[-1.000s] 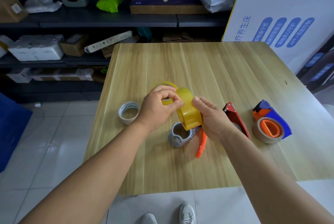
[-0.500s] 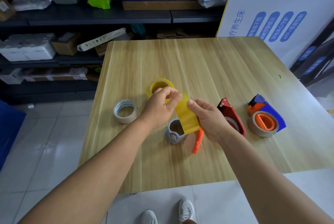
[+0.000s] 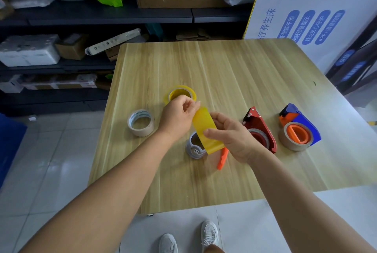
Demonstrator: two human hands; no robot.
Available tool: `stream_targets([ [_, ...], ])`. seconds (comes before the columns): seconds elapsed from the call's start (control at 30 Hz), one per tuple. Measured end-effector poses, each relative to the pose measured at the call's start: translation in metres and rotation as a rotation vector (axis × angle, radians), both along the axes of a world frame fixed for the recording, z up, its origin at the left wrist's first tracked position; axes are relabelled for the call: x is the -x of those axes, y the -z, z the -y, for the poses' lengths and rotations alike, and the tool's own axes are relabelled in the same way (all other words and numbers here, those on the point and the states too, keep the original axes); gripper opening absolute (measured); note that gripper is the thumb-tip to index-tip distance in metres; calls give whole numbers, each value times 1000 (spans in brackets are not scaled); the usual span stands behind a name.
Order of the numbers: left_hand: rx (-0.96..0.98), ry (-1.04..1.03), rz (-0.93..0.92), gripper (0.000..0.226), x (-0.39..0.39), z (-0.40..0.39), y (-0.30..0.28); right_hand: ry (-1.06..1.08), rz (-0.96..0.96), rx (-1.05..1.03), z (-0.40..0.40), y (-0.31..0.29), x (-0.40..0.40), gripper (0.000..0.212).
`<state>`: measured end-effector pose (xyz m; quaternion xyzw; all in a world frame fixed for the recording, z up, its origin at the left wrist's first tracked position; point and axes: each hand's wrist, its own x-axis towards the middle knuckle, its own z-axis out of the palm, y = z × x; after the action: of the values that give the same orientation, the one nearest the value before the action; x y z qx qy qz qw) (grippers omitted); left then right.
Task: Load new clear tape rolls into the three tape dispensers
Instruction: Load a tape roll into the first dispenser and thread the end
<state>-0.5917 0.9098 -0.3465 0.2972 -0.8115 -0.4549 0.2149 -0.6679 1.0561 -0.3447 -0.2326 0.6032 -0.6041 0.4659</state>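
A yellow tape roll (image 3: 182,92) is partly hidden behind my left hand (image 3: 177,117), which grips it. A strip of yellow tape (image 3: 207,130) runs from the roll down to my right hand (image 3: 230,135), which pinches its free end. Under the strip lies a grey dispenser (image 3: 194,146) with an orange handle (image 3: 222,158). A red dispenser (image 3: 260,130) and a blue and orange dispenser (image 3: 298,128), each with a roll in it, lie to the right. A white-cored tape roll (image 3: 140,122) lies flat at the left.
Everything sits on a wooden table (image 3: 224,69). Dark shelves (image 3: 102,13) with boxes and bags stand behind it. A white printed board (image 3: 318,7) leans at the right. My shoes (image 3: 189,238) show on the tiled floor below the table's near edge.
My left hand moved the yellow roll up and away while my right hand kept the free end, so a longer strip is pulled out.
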Motion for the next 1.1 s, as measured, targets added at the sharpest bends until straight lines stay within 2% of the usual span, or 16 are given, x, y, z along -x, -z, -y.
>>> stream_targets([
  [0.07, -59, -24, 15, 19, 1, 1, 6, 33, -100, -49, 1, 0, -7, 41],
  [0.23, -213, -89, 108, 19, 2, -1, 27, 108, -641, -361, 5, 15, -20, 43],
  [0.33, -273, -95, 124, 16, 0, -1, 40, 116, -895, -387, 6, 28, -32, 41],
  [0.4, -284, -91, 159, 14, -1, 2, 51, 110, -986, -392, 9, 40, -37, 42],
  [0.53, -277, -102, 252, 17, -7, 5, 67, 66, -1056, -437, 14, 57, -46, 51],
  [0.67, -340, -194, 289, 15, -6, 6, 79, 28, -1106, -479, 20, 64, -47, 45],
  [0.83, -518, -290, 382, 41, -1, 11, 86, -2, -1095, -501, 26, 66, -40, 46],
  [0.93, -620, -299, 340, 36, 0, 14, 87, -57, -1107, -489, 26, 66, -35, 44],
  [1.1, -569, -306, 365, 35, -3, 17, 89, -140, -1075, -508, 28, 62, -34, 45],
])
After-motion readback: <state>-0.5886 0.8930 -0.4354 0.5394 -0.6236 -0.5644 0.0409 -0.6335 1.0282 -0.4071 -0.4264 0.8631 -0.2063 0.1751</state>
